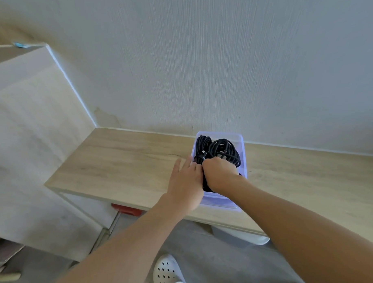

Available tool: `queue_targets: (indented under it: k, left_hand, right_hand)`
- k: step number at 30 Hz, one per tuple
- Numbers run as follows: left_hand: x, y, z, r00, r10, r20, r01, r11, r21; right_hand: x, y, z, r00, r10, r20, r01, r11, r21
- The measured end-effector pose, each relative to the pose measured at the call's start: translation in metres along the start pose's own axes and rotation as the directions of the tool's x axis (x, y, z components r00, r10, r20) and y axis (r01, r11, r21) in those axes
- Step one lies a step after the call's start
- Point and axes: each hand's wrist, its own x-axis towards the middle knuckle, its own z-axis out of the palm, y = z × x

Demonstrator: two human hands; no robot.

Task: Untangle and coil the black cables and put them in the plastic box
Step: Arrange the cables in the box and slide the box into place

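A clear plastic box (240,139) stands on the wooden table against the wall. Inside it lie coiled black cables (223,149), two bundles side by side. My right hand (220,174) is down in the box with its fingers curled around a cable bundle. My left hand (186,179) lies with straight fingers against the box's left wall, fingertips at the cables. The lower part of the box's inside is hidden by my hands.
The light wooden table (122,160) runs along a white wall. A white cabinet side (32,125) stands to the left. A red object (126,209) sits under the table edge. My white shoe (168,273) is on the grey floor.
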Motion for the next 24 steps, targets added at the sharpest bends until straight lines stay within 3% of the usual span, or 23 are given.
queue_targets:
  k: [5,9,12,14,16,19,21,24]
  left_hand:
    - [0.002,0.001,-0.02,0.998,-0.042,0.037,0.048,0.982,-0.183]
    - [-0.002,0.002,-0.019,1.0,-0.025,0.0,0.024,0.987,-0.161]
    - [-0.005,0.001,-0.023,0.999,-0.014,-0.042,0.004,0.975,-0.223]
    - [-0.005,0.0,-0.023,0.994,-0.073,-0.083,0.035,0.92,-0.389]
    - [-0.002,-0.001,-0.022,0.966,-0.24,-0.093,0.149,0.817,-0.558]
    - [0.005,-0.002,-0.017,0.891,-0.433,0.138,0.361,0.492,-0.792]
    - [0.009,-0.005,-0.01,0.861,-0.446,0.246,0.402,0.299,-0.866]
    - [0.01,-0.007,-0.008,0.827,-0.461,0.322,0.42,0.126,-0.899]
  right_hand:
    - [-0.002,0.009,-0.008,0.999,-0.028,0.036,0.023,0.992,0.122]
    - [-0.014,0.019,0.003,0.995,0.023,-0.102,0.011,0.948,0.319]
    - [-0.027,0.034,0.003,0.933,0.23,-0.277,-0.112,0.917,0.383]
    - [-0.032,0.048,-0.001,0.854,0.455,-0.252,-0.291,0.819,0.494]
    - [-0.033,0.06,-0.002,0.807,0.585,-0.08,-0.395,0.636,0.663]
    - [-0.029,0.071,0.007,0.81,0.55,0.205,-0.461,0.381,0.802]
    - [-0.028,0.075,0.016,0.815,0.531,0.232,-0.44,0.306,0.844]
    - [-0.03,0.076,0.02,0.835,0.517,0.188,-0.378,0.289,0.88]
